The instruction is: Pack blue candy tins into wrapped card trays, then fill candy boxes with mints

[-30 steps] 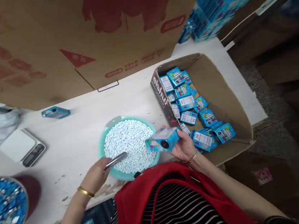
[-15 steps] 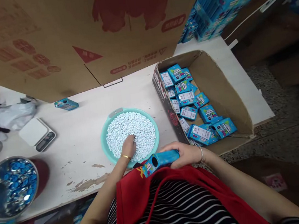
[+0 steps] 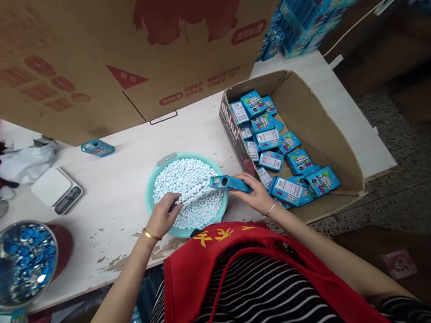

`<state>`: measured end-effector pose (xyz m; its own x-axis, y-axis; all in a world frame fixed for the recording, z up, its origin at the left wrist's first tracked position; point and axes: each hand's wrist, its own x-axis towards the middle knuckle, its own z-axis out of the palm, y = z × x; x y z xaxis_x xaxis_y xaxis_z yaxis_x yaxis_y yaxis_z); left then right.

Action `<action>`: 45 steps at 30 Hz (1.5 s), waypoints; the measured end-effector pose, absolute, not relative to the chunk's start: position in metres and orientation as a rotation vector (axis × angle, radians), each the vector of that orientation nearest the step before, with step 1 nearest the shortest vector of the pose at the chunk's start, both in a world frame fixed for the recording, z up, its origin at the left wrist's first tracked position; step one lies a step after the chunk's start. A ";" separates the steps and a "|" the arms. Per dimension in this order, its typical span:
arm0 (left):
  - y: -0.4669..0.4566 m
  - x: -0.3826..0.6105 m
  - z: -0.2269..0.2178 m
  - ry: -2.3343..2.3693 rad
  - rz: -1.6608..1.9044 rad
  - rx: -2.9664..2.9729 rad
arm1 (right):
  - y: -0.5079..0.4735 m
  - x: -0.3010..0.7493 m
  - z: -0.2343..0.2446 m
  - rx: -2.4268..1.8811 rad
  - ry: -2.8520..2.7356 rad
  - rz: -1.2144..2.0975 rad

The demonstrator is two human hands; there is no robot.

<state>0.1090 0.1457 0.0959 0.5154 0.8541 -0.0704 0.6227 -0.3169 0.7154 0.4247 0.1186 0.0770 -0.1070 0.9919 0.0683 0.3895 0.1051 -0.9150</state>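
My left hand (image 3: 164, 215) is over the near left side of a mint-green basin (image 3: 150, 198) full of small pale-blue candies (image 3: 198, 216). Its fingers curl in a pinch. From the fingertips a raised band of candies runs toward the box; whether a clear scoop carries them I cannot make out. My right hand (image 3: 256, 194) is closed round the back end of a blue candy box (image 3: 236, 183), held tilted over the basin's right rim. A dark round hole shows in the box's end, facing the candies.
A cardboard carton (image 3: 321, 127) of filled-looking blue boxes stands right. Left are a white scale (image 3: 57, 190), a metal bowl of blue caps (image 3: 56, 254) and a lone blue box (image 3: 98, 148). A large cardboard box (image 3: 88, 51) walls off the back.
My left hand has drawn back leftward from inside the candies, and a raised band of candies now shows. My right hand has brought the blue box up and forward over the basin's rim.
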 end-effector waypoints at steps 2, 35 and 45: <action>0.150 0.108 0.122 1.160 0.436 2.106 | 0.122 0.418 0.077 -1.382 -1.672 0.928; 0.155 0.079 0.118 1.591 -0.365 2.208 | 0.128 0.385 0.054 -1.334 -1.636 0.866; 0.155 0.149 -0.005 1.435 -0.052 2.026 | 0.128 0.398 0.054 -1.485 -1.512 0.830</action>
<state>0.1494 0.1547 -0.0046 0.4007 0.8317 -0.3843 0.8573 -0.1925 0.4774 0.3977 0.1281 0.0537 0.0531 0.9921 0.1133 0.4368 0.0789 -0.8961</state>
